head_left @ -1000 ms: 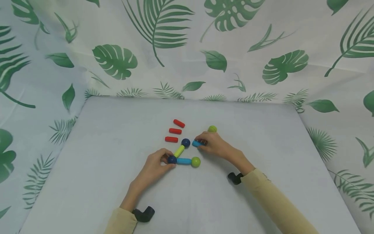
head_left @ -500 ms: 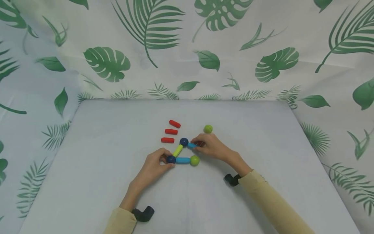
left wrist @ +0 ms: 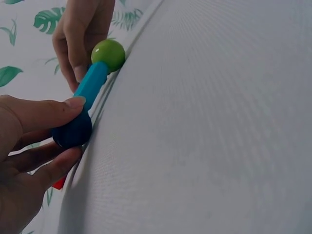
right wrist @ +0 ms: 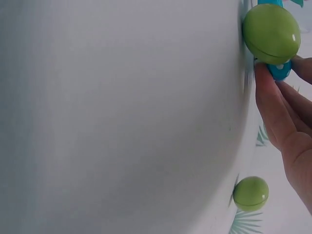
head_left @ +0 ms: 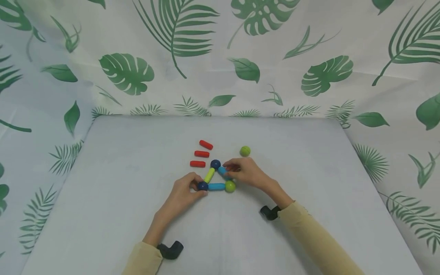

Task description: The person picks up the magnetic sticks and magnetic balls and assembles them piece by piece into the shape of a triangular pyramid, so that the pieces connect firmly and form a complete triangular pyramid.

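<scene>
My left hand (head_left: 185,193) pinches a dark blue ball (left wrist: 73,132) between thumb and fingers. From that ball a light blue rod (head_left: 216,186) runs to a shiny green ball (head_left: 230,186), and a yellow-green rod (head_left: 209,175) runs to a second dark blue ball (head_left: 215,164). My right hand (head_left: 248,172) grips another light blue rod (head_left: 222,170), slanting from the far blue ball towards the green one. In the right wrist view this rod's end (right wrist: 279,71) shows beside the green ball (right wrist: 271,33); whether they touch I cannot tell.
Three red rods (head_left: 201,154) lie beyond the pieces, to the left. A loose green ball (head_left: 245,151) rests behind my right hand. The white table (head_left: 144,145) meets a leaf-patterned cloth (head_left: 206,76) at its far edge.
My right hand has brought its light blue rod left to the far dark blue ball, then the rod has turned towards the green ball. The left hand keeps its hold on the near blue ball.
</scene>
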Demonstrator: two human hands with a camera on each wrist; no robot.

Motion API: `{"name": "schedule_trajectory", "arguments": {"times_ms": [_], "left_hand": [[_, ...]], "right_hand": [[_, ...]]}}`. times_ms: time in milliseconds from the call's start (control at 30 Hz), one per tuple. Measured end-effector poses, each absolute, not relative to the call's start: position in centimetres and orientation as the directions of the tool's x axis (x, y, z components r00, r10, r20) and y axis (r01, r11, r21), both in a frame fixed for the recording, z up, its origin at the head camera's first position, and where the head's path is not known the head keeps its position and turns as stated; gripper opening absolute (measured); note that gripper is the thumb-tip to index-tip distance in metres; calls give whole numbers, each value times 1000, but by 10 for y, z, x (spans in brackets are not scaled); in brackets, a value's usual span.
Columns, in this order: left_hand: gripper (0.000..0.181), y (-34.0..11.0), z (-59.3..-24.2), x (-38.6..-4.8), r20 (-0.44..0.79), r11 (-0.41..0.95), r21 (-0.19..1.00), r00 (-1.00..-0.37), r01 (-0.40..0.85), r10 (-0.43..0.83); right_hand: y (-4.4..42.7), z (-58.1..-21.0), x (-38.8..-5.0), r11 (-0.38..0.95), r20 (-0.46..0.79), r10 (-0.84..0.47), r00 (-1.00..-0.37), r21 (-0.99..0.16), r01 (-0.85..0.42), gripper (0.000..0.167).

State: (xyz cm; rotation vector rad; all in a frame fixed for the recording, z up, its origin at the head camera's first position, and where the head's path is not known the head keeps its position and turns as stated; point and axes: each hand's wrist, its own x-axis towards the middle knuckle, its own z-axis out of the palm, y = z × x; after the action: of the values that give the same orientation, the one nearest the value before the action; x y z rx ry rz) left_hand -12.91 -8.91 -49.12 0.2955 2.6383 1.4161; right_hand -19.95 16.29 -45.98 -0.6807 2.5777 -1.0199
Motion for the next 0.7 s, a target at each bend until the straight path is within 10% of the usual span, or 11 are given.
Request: {"name": "schedule_trajectory", "arguments": {"times_ms": [700], "left_hand": [[30,-85,-494,-131,6,532,837,-974,130,228]], "right_hand": [[166,-458,-189,614,-139,-561,-816,-731,-297,43]]}}
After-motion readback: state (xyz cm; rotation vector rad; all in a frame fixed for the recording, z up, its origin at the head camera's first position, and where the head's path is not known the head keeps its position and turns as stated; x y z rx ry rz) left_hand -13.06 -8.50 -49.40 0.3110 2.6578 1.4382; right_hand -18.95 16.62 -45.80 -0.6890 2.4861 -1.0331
